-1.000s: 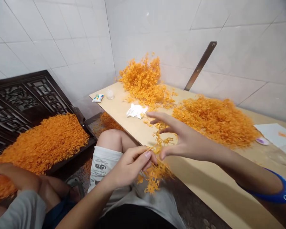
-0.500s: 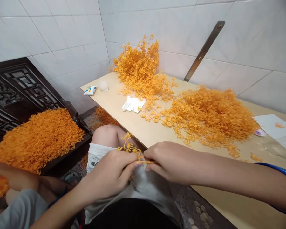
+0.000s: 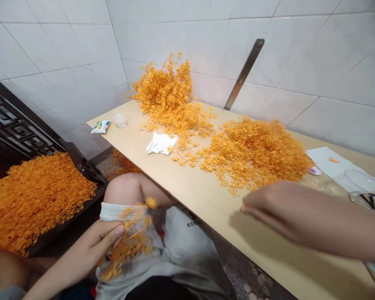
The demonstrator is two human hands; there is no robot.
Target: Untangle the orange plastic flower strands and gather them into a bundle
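Observation:
Low over my lap, my left hand (image 3: 101, 239) pinches a small bunch of orange artificial flower sprigs (image 3: 139, 241) between thumb and fingers. The sprigs are smeared by motion. Out over the table's near side is my right hand (image 3: 268, 206), fingers pressed together and pointing left. A tiny orange spot shows at its fingertips, too small to name. Just beyond this hand lies a loose heap of orange sprigs (image 3: 259, 150). Farther back, against the wall, a taller bunch of sprigs (image 3: 165, 87) stands on the table.
The table (image 3: 187, 187) carries a crumpled white tissue (image 3: 161, 143), a small glass (image 3: 120, 120), a snack packet (image 3: 100, 127) and white paper (image 3: 328, 160). Left, a carved dark bench (image 3: 78, 162) holds a large mound of orange pieces (image 3: 40, 196). Another person's arm (image 3: 6, 266) shows lower left.
My hands were together at a sprig over my lap. My right hand has moved right, over the table; my left has drawn down and left with the sprigs. The view has shifted right.

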